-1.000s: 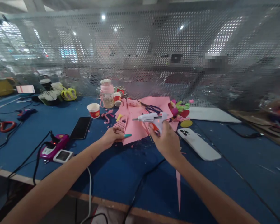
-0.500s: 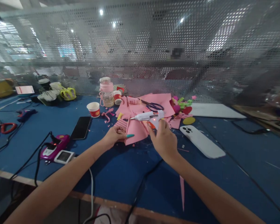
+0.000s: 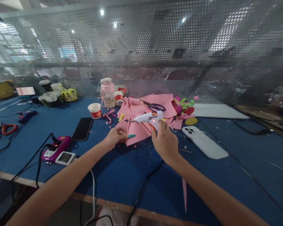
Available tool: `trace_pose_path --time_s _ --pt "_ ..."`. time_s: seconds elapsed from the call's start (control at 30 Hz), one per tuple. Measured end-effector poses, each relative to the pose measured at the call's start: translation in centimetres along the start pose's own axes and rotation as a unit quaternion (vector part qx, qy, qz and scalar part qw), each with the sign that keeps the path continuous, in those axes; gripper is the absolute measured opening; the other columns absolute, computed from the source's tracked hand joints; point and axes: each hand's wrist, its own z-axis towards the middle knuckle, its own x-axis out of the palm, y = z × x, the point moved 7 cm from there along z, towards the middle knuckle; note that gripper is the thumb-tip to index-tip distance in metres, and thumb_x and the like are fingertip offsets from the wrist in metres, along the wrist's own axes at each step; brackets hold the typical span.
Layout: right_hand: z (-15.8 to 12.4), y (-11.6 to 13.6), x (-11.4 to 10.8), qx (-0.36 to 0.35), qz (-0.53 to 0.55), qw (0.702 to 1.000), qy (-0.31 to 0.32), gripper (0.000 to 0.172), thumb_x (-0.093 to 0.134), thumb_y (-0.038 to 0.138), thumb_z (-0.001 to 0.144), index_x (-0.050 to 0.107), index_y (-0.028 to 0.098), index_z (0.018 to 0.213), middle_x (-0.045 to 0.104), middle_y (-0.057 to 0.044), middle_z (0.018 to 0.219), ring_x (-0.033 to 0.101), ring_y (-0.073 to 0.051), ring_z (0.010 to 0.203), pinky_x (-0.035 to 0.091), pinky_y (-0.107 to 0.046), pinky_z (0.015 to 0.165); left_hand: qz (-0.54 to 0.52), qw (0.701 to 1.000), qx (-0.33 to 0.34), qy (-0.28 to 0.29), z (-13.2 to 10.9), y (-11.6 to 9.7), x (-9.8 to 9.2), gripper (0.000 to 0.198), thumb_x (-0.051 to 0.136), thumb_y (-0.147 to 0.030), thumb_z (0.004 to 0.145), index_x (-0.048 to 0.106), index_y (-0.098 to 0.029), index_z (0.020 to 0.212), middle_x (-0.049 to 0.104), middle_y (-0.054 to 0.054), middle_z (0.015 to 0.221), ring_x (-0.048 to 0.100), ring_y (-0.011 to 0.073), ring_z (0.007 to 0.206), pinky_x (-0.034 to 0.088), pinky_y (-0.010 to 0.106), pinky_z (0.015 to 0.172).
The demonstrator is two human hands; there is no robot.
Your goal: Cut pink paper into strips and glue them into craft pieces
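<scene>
My left hand [image 3: 116,138] pinches the left edge of a pink foam sheet [image 3: 137,133], its thumb with a long teal nail lying across the front. Dark lines or narrow strips show on a striped pink piece [image 3: 123,124] just beyond those fingers. In my right hand [image 3: 164,142] is a white hot glue gun [image 3: 145,117] with a small red light. Its metal tip points left, at the sheet's upper left edge; whether it touches I cannot tell. Behind the gun, dark-handled scissors [image 3: 157,107] rest on more pink sheets [image 3: 168,101].
A paper cup [image 3: 94,111] and a pink-lidded bottle [image 3: 108,94] stand behind my left hand. A black phone [image 3: 82,129] and purple power strip [image 3: 55,149] lie left, a white phone [image 3: 205,142] right. The gun's black cable [image 3: 142,188] crosses the front edge.
The glue gun's tip has shifted slightly left and down along the pink sheet's edge, my right hand moving with it. My left hand keeps its hold.
</scene>
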Motion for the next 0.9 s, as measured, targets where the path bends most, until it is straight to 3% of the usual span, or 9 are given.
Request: trace_pose_path --time_s 0.43,0.9 --pt "-0.2 0.5 -0.3 -0.033 -0.003 0.999 0.003 0.022 0.036 0.023 0.082 0.048 0.013 0.098 0.057 -0.010 0.086 0.057 -0.018 0.065 0.034 -0.023 0.046 -0.012 1.000 -0.006 -0.019 -0.3 -0.3 -0.2 0.036 0.077 -0.008 0.041 0.049 -0.012 0.062 0.047 -0.010 0.042 0.051 0.0047 0.042 0.049 0.019 0.046" --pt "0.7 -0.6 -0.9 0.034 -0.022 0.999 0.010 0.024 0.035 0.028 0.084 0.048 0.011 0.095 0.058 -0.012 0.085 0.057 -0.019 0.062 0.032 -0.025 0.045 0.018 0.999 -0.019 0.037 -0.6 -0.2 0.8 0.043 0.080 -0.017 0.035 0.048 -0.012 0.062 0.048 -0.010 0.040 0.051 0.0042 0.041 0.047 0.017 0.044"
